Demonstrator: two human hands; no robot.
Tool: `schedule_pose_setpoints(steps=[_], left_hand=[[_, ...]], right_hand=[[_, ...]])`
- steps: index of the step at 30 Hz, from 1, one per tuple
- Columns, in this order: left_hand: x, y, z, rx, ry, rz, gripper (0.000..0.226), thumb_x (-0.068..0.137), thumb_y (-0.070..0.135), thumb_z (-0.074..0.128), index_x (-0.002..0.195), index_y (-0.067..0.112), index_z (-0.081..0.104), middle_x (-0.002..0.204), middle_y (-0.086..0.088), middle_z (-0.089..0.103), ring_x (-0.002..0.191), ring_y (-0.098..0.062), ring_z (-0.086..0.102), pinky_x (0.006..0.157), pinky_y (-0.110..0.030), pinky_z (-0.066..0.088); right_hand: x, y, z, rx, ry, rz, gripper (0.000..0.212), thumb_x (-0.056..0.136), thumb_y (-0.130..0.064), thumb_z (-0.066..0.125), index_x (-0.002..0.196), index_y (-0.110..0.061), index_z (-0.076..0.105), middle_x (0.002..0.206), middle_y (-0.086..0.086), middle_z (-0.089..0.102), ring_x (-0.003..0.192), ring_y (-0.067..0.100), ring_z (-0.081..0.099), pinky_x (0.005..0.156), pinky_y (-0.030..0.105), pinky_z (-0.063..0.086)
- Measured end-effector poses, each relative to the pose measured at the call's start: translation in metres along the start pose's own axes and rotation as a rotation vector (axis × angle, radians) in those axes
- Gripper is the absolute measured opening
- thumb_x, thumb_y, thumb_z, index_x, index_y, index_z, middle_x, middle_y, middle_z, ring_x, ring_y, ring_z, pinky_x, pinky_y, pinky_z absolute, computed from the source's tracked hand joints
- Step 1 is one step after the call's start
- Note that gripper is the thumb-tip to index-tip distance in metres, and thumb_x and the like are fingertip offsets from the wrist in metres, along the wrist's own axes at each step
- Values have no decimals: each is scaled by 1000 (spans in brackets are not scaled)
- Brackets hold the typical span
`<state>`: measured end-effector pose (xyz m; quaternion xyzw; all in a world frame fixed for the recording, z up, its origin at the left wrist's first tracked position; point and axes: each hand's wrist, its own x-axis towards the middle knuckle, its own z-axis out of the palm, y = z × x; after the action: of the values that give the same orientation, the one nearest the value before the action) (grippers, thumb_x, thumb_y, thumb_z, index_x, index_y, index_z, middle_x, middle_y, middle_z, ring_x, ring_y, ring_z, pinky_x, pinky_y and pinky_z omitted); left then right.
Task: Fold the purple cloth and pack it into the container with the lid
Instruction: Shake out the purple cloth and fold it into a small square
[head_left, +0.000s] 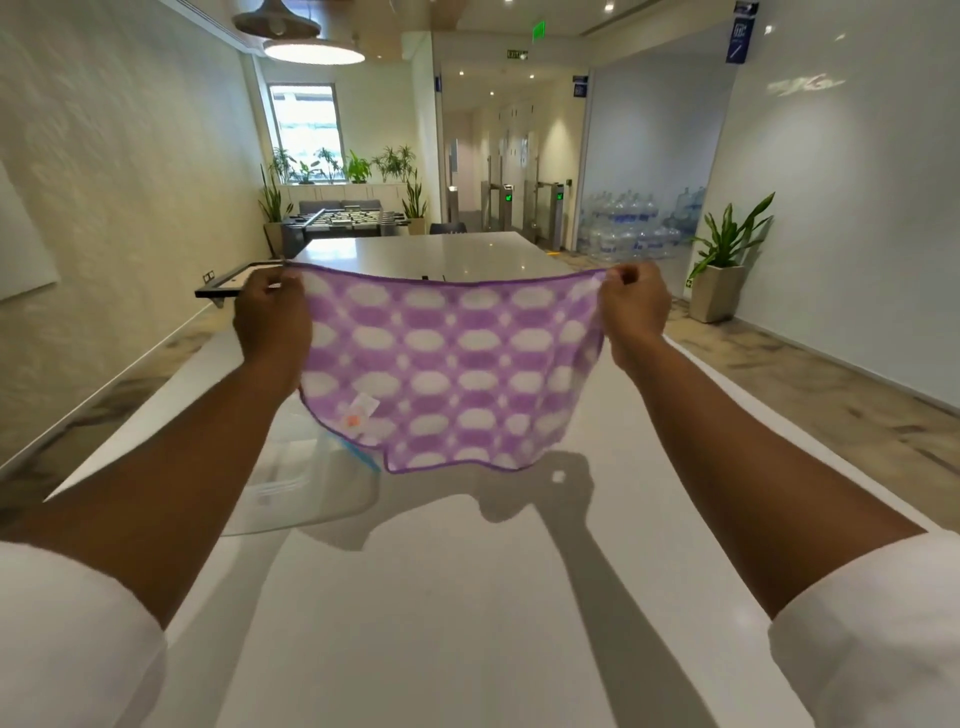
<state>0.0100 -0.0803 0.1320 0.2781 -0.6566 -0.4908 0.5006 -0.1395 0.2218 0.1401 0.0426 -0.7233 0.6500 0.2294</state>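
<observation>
The cloth (452, 374) hangs in the air above the worktop (467, 597), spread flat between both hands. Its top edge is pulled fairly taut and its lower edge dangles free, curling a little. The left hand (272, 317) has its fingers closed on the top left corner. The right hand (634, 309) pinches the top right corner between its fingertips.

Below and to the left sits the clear container (291, 478), partly hidden by the left arm and the cloth's lower corner. A bluish rim shows there, probably the lid, though I cannot tell how it lies.

The right-hand pinch looks the weaker hold; if that corner slips, the cloth swings down one-sided and the fold has to start over. The loose lower edge could also drag across the container as the cloth comes down and nudge it or the lid. Uneven corners would make a crooked fold that packs badly.
</observation>
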Motion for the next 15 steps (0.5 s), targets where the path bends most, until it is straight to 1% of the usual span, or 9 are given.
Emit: schedule_pose_setpoints(steps=[1, 2, 4, 5, 6, 8, 11, 13, 15], left_hand=[[5, -2, -5, 0, 17, -28, 27, 91, 36, 46, 107, 26, 66, 110, -3, 66, 92, -20, 58, 77, -28, 45], [9, -5, -9, -4, 13, -53, 30, 91, 36, 46, 109, 25, 66, 112, -4, 66, 94, -22, 59, 77, -29, 46], [11, -9, -15, -16, -37, -107, 31, 89, 36, 48, 111, 25, 66, 117, -5, 66, 99, -24, 61, 81, -33, 50], [10, -10, -16, -35, -78, -139, 30, 88, 35, 49, 110, 26, 66, 119, -6, 66, 102, -24, 61, 87, -37, 52], [8, -11, -15, -56, -121, -168, 27, 87, 33, 49, 108, 27, 66, 121, -6, 66, 104, -25, 62, 92, -40, 52], [1, -14, -13, -70, -199, -194, 20, 86, 29, 51, 98, 28, 66, 120, -8, 66, 108, -27, 62, 97, -44, 52], [-11, -19, -10, -79, -276, -197, 13, 91, 27, 53, 91, 28, 66, 116, -9, 67, 109, -29, 63, 90, -42, 52], [-16, -22, -8, -83, -299, -183, 12, 94, 32, 54, 92, 28, 66, 106, -4, 69, 100, -24, 64, 87, -39, 54], [-17, -22, -6, -71, -309, -157, 15, 94, 39, 54, 88, 30, 64, 93, 4, 66, 88, -16, 62, 76, -33, 53]], right_hand=[[7, 2, -5, -28, 45, 4, 6, 92, -19, 53, 88, -20, 57, 83, -5, 58, 67, 4, 50, 55, 17, 37], [13, 6, -8, -57, 69, 8, 6, 93, -20, 53, 89, -20, 58, 85, -4, 59, 69, 7, 52, 59, 18, 38], [21, 12, -13, -114, 73, 16, 8, 94, -24, 55, 94, -20, 62, 91, -2, 61, 80, 14, 56, 71, 24, 44], [22, 15, -15, -132, 73, 22, 11, 94, -25, 56, 97, -19, 64, 93, -3, 61, 83, 15, 56, 73, 27, 44], [23, 18, -16, -143, 77, 24, 13, 94, -26, 56, 99, -18, 66, 92, -3, 61, 84, 16, 56, 74, 27, 43], [21, 24, -17, -138, 83, 33, 15, 95, -26, 57, 101, -17, 67, 92, -3, 60, 84, 15, 56, 73, 26, 42], [15, 31, -16, -98, 67, 60, 15, 94, -24, 58, 103, -17, 68, 93, -3, 62, 86, 15, 58, 75, 26, 46], [11, 33, -15, -38, 44, 84, 15, 93, -21, 57, 102, -17, 68, 94, -3, 63, 87, 14, 58, 77, 26, 48], [8, 33, -15, 58, 8, 74, 15, 90, -16, 55, 99, -17, 67, 90, -4, 62, 87, 13, 58, 76, 25, 50]])
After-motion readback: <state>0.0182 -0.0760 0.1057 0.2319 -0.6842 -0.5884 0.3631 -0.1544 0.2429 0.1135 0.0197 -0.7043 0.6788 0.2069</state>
